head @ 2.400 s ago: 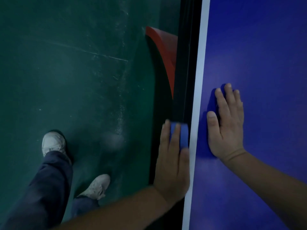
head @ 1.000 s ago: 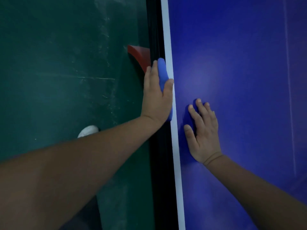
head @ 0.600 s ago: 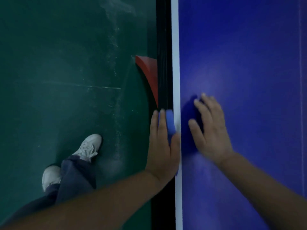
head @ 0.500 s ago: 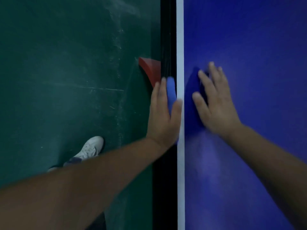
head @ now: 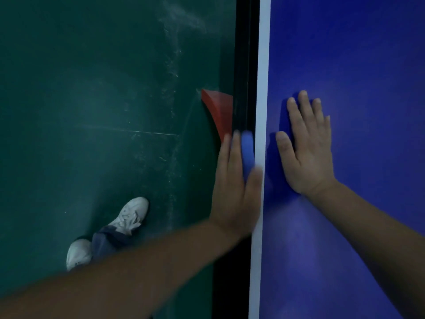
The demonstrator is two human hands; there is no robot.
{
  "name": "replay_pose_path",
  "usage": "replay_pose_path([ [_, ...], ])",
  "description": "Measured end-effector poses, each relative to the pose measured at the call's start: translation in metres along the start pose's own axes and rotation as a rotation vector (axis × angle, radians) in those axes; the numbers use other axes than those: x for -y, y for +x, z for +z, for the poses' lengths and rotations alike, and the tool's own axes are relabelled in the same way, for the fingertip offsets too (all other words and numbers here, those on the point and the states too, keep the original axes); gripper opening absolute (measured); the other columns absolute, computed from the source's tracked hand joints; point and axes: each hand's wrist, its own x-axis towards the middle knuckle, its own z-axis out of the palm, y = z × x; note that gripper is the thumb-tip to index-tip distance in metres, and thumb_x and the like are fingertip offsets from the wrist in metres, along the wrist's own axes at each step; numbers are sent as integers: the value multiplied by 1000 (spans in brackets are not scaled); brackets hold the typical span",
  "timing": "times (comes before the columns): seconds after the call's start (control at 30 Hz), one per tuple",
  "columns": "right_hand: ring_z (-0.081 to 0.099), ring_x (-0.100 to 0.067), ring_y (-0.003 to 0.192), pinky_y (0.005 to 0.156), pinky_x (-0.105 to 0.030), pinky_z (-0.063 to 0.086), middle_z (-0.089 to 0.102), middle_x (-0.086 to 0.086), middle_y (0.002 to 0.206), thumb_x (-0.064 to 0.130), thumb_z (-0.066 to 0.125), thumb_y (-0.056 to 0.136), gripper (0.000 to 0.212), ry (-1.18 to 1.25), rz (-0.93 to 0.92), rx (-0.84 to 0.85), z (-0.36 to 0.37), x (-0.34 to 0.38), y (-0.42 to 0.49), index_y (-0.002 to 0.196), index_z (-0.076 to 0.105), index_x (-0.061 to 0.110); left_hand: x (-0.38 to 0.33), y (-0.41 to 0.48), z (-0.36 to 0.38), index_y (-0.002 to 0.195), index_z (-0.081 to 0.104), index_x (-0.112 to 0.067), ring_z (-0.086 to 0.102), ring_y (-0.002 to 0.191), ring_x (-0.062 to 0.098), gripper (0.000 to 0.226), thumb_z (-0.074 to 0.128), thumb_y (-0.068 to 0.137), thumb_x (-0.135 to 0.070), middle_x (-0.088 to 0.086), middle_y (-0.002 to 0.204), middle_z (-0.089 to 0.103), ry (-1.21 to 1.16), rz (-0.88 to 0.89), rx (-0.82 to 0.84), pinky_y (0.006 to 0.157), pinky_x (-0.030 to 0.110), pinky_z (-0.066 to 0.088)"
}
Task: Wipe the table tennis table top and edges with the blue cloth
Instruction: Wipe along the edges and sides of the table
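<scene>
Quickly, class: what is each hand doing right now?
Left hand: open, straight fingers pressing the blue cloth against the table edge.
Right hand: open, flat on the table top.

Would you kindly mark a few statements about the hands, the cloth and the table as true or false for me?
1. The left hand presses the blue cloth against the table's black side edge. True.
2. The right hand is curled into a fist. False: it lies flat on the blue table top, fingers straight.
3. The floor is red. False: the floor is green; only one piece beside the table edge is red.
4. White shoes stand on the floor. True.
5. A white line runs along the edge of the table top. True.
</scene>
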Motion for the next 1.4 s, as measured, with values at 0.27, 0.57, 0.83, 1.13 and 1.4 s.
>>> replay_pose_path([
  [0.27,-1,-20,156,125,-50,0,10,6,168,53,30,100,65,101,96,-5,-5,10,5,158,25,25,-4,50,-7,160,8,-26,4,154,7,62,35,105,-33,-3,168,8,-36,63,16,126,39,10],
  [0.57,25,-38,148,118,-56,18,37,-13,157,45,38,97,59,128,107,-144,-3,15,13,141,51,8,-14,90,-7,159,12,-21,7,153,8,64,39,102,-35,-2,167,13,-9,17,5,124,31,9],
  [0.83,25,-38,148,119,-57,18,35,-14,157,44,38,97,59,113,101,-138,-5,19,15,140,51,6,4,1,-4,159,16,-31,7,153,7,55,35,107,-32,-9,168,8,-72,56,-24,124,30,12],
  [1.13,7,-28,155,123,-57,5,18,-1,166,45,34,98,62,113,93,-82,-3,15,17,154,35,18,-39,152,-7,155,32,-24,24,142,6,53,37,103,-21,2,162,19,-53,22,-145,107,5,18],
  [1.4,6,-27,155,123,-57,5,16,1,166,47,33,98,63,111,98,-73,-4,17,16,154,35,18,-3,10,-6,155,27,-36,12,152,5,54,43,104,-34,-14,166,15,-176,22,-42,125,40,18],
])
